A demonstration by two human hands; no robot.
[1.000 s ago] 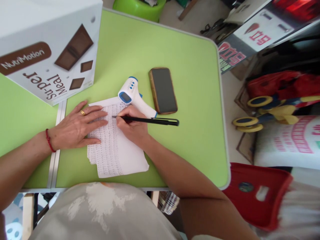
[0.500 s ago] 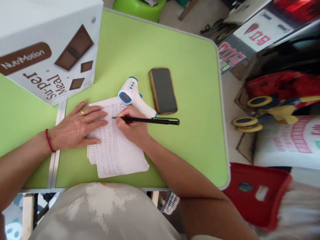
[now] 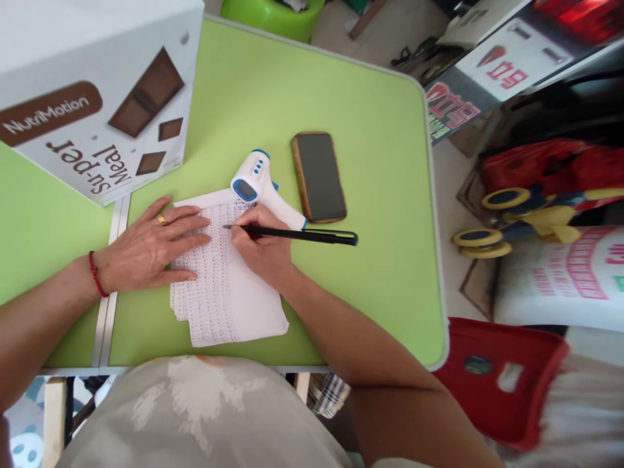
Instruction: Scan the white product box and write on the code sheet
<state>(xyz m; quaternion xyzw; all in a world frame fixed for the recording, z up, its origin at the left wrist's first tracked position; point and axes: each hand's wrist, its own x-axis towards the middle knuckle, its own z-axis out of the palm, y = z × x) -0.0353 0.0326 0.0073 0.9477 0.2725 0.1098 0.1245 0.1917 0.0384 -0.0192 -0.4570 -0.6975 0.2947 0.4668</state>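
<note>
White paper sheets [image 3: 258, 312] covered in rows of small handwriting lie on the green table. My left hand [image 3: 151, 250] rests flat on their left side, fingers spread, with a ring on one finger. In my right hand [image 3: 260, 250] a black pen [image 3: 302, 233] is pinched, its tip at the writing near the middle of the top sheet. Just beyond the right hand, a white and blue infrared thermometer [image 3: 266, 192] lies over the top edge of the paper. A dark-screened phone [image 3: 320, 175] in a brown case is to its right.
A large NutriMotion box [image 3: 146, 84] stands at the back left of the green table [image 3: 380, 195]. Past the table's right edge are a red plastic stool [image 3: 507, 403], a white sack [image 3: 550, 279] and yellow-handled scissors [image 3: 517, 218]. A green stool [image 3: 273, 19] is behind.
My right hand has shifted slightly to the right with the pen, whose tip has moved a little right across the paper. My left hand stays in place.
</note>
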